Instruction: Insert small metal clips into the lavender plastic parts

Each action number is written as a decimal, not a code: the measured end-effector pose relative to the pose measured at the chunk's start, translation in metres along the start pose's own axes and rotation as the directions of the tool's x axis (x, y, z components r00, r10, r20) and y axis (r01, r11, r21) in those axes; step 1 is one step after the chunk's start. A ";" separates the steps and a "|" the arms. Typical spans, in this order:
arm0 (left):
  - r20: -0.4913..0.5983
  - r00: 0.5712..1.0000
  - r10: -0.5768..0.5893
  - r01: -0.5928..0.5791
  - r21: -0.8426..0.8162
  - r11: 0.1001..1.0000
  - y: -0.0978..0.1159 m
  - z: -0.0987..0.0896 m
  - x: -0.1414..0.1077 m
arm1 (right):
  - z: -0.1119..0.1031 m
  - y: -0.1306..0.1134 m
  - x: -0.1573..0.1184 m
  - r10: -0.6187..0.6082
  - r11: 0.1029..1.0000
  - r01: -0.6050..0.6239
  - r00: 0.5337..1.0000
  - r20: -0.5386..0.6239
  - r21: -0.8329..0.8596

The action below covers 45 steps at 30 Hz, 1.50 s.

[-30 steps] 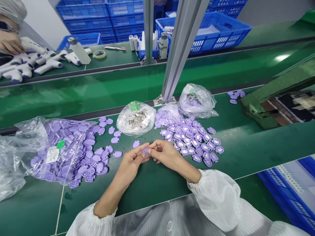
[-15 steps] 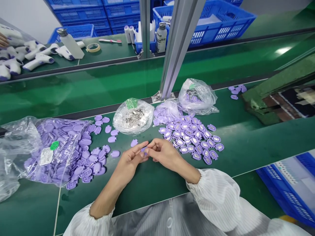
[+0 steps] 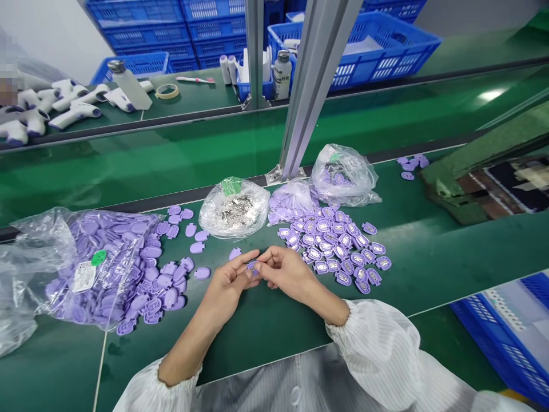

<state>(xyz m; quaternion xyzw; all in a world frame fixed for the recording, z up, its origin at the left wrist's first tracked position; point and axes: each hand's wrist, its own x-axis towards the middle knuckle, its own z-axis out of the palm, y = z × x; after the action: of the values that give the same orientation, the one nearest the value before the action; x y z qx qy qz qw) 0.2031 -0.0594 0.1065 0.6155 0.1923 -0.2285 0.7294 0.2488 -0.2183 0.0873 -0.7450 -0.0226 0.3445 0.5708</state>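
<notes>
Between my two hands, low over the green table, is a small purple plastic cover (image 3: 252, 265), mostly hidden by the fingers. My left hand (image 3: 228, 284) pinches it from the left between thumb and fingers. My right hand (image 3: 286, 272) is closed at its right edge, thumb and fingertips pressed on it; whether a small metal piece is there too, I cannot tell. Just behind the fingers lies a single purple cover (image 3: 235, 253). Beyond it sits a clear bag of small metal pieces (image 3: 234, 210). Right of my hands, purple covers with metal pieces fitted (image 3: 338, 252) lie in a spread pile.
A large clear bag of purple covers (image 3: 100, 286) spills loose covers at left. More bagged covers (image 3: 343, 177) stand by the metal post (image 3: 315, 86). A green metal machine (image 3: 454, 183) is at right. White device shells (image 3: 77, 114) and blue crates (image 3: 377, 51) lie behind the partition.
Both hands stay together on the purple cover, with a slight shift of the fingers that shows more of it. The whole view has moved slightly.
</notes>
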 end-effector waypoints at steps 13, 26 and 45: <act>-0.020 0.991 0.135 -0.134 0.018 0.991 -0.014 0.013 -0.002 | 0.006 -0.002 -0.019 -0.194 0.876 0.165 0.981 -0.018 -0.453; -0.320 0.741 0.591 0.229 0.947 0.226 0.003 -0.076 -0.066 | -0.137 -0.001 -0.019 -0.292 0.682 -0.086 0.879 -0.377 -0.727; -0.312 0.694 0.649 0.235 0.950 0.207 0.032 -0.124 -0.050 | 0.005 -0.089 0.087 -0.504 0.480 0.243 0.863 -0.039 -0.843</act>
<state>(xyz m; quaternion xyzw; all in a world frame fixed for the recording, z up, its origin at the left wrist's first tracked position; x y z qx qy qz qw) 0.1805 0.0724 0.1399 0.9808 0.1632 0.0576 0.0901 0.3445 -0.1463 0.1217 -0.9386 -0.2605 0.0502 0.2206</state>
